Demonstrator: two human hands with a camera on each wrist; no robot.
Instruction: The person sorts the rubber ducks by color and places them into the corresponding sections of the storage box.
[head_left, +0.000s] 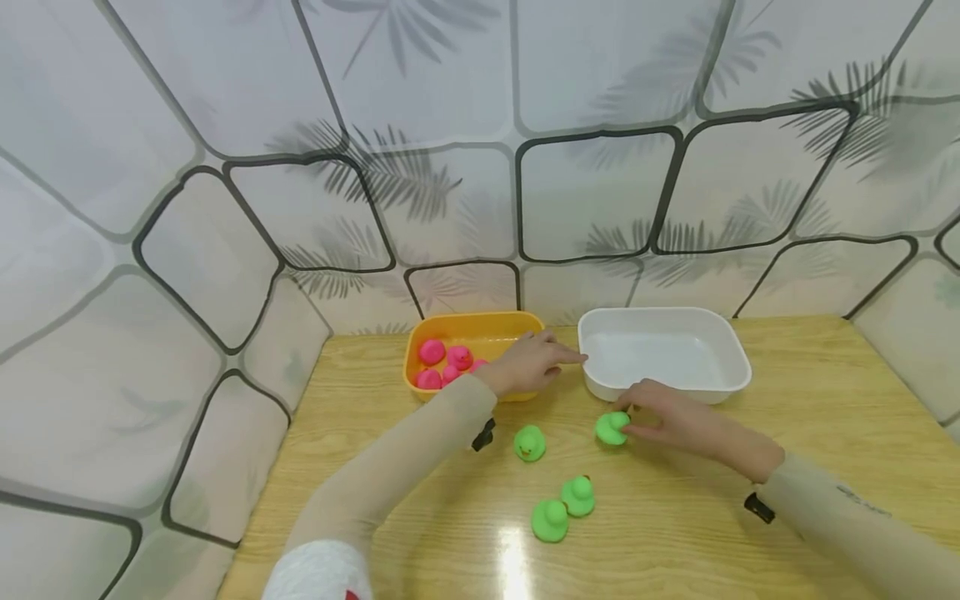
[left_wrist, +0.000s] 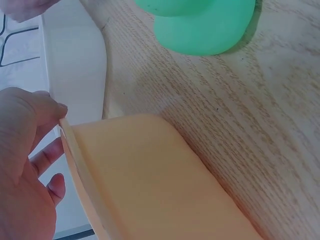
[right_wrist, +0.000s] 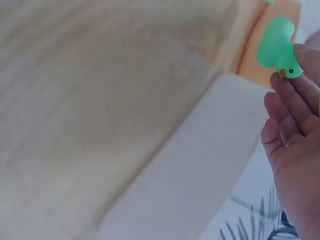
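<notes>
My right hand (head_left: 671,421) pinches a green rubber duck (head_left: 612,427) between thumb and fingertips, in front of the white basin (head_left: 663,392). In the right wrist view the duck (right_wrist: 277,45) shows its orange beak and dark eye. My left hand (head_left: 531,364) lies over the right end of the orange basket (head_left: 480,321), index finger stretched toward the white basin's left rim. Its thumb overlaps the basket's rim (left_wrist: 82,165) in the left wrist view; whether it touches cannot be told. Several pink rubber ducks (head_left: 432,352) lie in the basket, some hidden by my hand.
Three green ducks stand on the wooden table (head_left: 675,533): one duck (head_left: 530,444) below the left hand, two ducks (head_left: 550,522) (head_left: 578,497) side by side nearer me. A patterned cloth wall (head_left: 585,192) rises behind the containers and along both sides.
</notes>
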